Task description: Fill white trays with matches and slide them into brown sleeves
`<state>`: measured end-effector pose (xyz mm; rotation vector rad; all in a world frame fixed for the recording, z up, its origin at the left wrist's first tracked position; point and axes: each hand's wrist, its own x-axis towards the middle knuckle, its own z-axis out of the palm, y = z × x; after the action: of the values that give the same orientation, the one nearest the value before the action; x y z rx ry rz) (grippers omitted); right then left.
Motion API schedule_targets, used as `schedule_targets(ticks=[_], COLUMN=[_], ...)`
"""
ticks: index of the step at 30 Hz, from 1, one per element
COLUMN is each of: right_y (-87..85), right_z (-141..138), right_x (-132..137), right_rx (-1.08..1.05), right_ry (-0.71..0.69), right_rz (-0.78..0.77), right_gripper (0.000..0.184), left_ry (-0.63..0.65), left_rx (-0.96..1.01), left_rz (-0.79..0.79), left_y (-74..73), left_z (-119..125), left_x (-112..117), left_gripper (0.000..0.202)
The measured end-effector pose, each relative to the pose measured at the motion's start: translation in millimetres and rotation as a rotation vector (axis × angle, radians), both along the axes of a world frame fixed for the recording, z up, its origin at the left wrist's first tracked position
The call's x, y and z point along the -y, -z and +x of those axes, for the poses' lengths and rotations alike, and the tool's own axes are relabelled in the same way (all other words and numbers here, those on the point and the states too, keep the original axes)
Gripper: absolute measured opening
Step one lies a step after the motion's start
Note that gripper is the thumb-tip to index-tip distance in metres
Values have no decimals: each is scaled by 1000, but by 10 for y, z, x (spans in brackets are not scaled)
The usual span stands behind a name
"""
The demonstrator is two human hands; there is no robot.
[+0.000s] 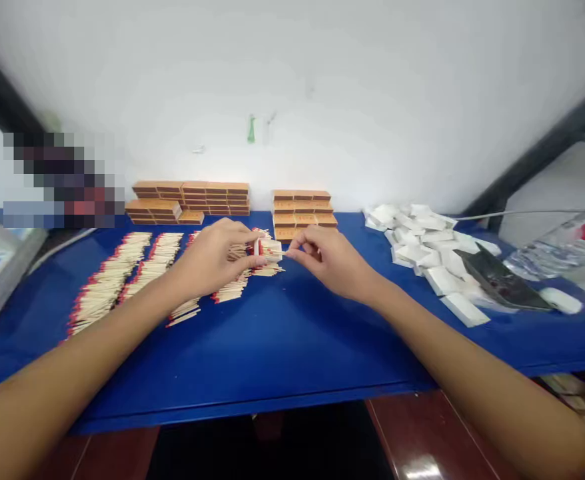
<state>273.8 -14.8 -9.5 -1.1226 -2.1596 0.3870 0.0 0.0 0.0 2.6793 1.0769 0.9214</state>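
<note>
Your left hand [217,257] was clamped on the white tray [275,256], your right hand [333,263] at its right end, grip unclear; tilting could have spilled its matches [270,245].

The blue surface [282,360] is open at the near middle; beyond the person's right forearm [437,337], which crosses above it, a bare lane runs far between the stepped stack of orange-brown cardboard matchboxes [303,219] and the heap of white cardboard trays [425,257] at right. On the left, slanting rows of red-tipped wooden matches [101,285] bar a low pass; the white wall [342,107] closes the far side.
</note>
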Motion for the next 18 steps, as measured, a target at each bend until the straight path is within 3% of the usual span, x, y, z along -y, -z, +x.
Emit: schedule_targets(ticks=[7,18], right_y=[8,-17], right_z=[-38,-54], right_x=[42,67], right_rx=[-39,-74], right_ry=[-55,-153], right_rz=[24,109], right_gripper=[9,7], left_ry=[96,101], left_rx=[32,66], left_rz=[-19,-28], left_y=[-44,-61], left_z=[148,140], left_x=[138,140], left_gripper=[39,36])
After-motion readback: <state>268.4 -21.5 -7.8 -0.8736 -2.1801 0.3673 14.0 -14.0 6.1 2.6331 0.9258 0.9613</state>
